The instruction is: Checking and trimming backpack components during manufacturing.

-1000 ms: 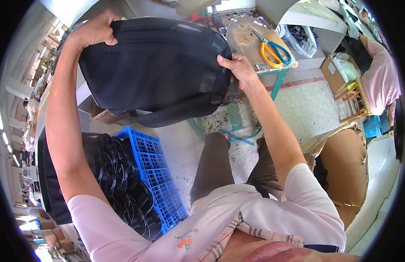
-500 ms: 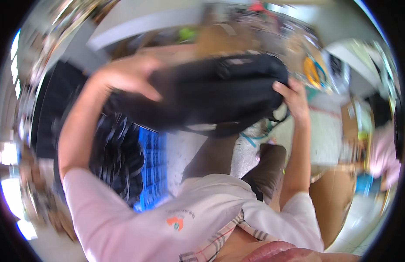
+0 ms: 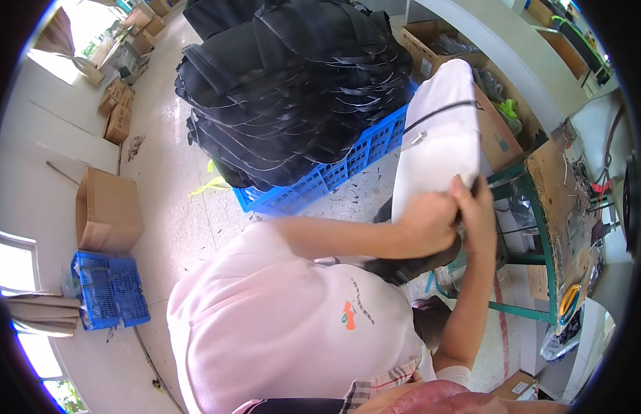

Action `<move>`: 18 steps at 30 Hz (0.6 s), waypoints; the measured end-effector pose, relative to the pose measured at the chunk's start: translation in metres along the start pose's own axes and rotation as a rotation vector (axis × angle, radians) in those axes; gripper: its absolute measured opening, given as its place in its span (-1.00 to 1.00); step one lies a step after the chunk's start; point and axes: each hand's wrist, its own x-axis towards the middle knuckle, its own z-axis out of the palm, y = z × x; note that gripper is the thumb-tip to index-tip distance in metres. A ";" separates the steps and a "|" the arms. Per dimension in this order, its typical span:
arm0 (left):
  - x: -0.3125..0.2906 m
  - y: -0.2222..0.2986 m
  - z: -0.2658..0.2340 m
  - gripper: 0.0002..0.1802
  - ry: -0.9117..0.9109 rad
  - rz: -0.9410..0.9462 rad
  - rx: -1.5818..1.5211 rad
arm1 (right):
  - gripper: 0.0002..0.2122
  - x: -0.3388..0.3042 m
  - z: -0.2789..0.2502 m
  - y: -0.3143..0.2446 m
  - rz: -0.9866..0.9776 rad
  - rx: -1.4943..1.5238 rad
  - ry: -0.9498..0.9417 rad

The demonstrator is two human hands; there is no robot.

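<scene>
We judged ourselves mid-handling, our curled left hand [image 3: 428, 224] and right hand [image 3: 478, 215] close together at the near end of the white slab [image 3: 436, 148] beside the black heap [image 3: 286, 96], any grip unclear, the next move seemingly calling for steadiness.

From here the fingers of the left hand [image 3: 427, 226] are smeared by blur, and whatever may lie between it and the right hand [image 3: 478, 210] stays out of sight. Both hands cover the lower end of the white panel [image 3: 438, 138]. The left forearm [image 3: 341, 238] hides part of the dark trousers [image 3: 406, 265]. The black pile [image 3: 286, 90] runs off the top edge of my view and covers most of the crate [image 3: 320, 183]. The scissors' [image 3: 569, 303] blades can't be made out. A low box [image 3: 517, 385] and the window [image 3: 15, 262] are cut off by the rim; the shirt's lettering [image 3: 364, 301] is too small to read.
</scene>
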 end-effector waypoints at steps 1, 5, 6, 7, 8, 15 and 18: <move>-0.002 0.011 0.009 -0.83 0.136 0.082 -0.182 | -0.51 -0.005 -0.007 0.000 -0.003 0.024 0.057; 0.004 0.016 -0.006 -0.78 -0.051 0.370 -0.504 | -0.59 -0.023 -0.055 -0.008 -0.020 -0.119 0.148; 0.021 0.000 -0.007 -0.76 0.211 0.454 -0.446 | -0.58 -0.024 -0.076 -0.004 0.003 -0.059 0.148; 0.034 -0.004 -0.026 -0.69 0.448 0.304 -0.231 | -0.58 -0.033 -0.092 0.000 0.025 0.003 0.150; 0.061 -0.026 -0.041 -0.48 0.621 0.361 0.007 | -0.58 -0.041 -0.104 -0.001 0.033 0.061 0.138; 0.178 -0.090 -0.014 -0.43 -0.256 -0.078 -1.229 | -0.63 -0.064 -0.143 -0.004 -0.027 0.241 0.218; 0.195 -0.056 -0.008 -0.55 -0.048 -0.030 -1.241 | -0.65 -0.063 -0.161 0.005 -0.028 0.225 0.364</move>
